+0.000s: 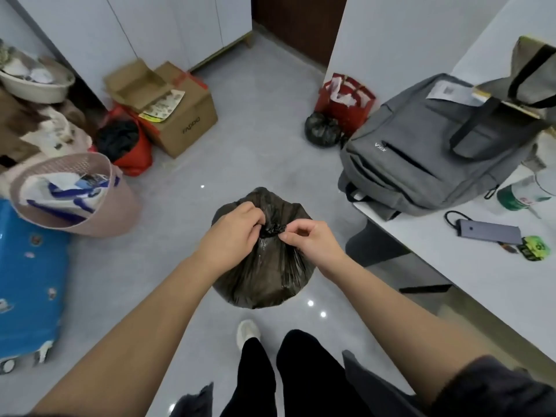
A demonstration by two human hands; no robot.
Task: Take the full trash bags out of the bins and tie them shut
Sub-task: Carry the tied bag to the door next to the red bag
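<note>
Glossy grey tiled floor, white cabinets.

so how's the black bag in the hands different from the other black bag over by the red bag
The black bag in the hands is larger in view and sits on open floor in front of the person; the small black bag rests against the red bag. The left hand and right hand pinch the near bag's bunched neck, mid-tie; nobody touches the far one, which looks already closed. Both are dark, glossy, full plastic.
</note>
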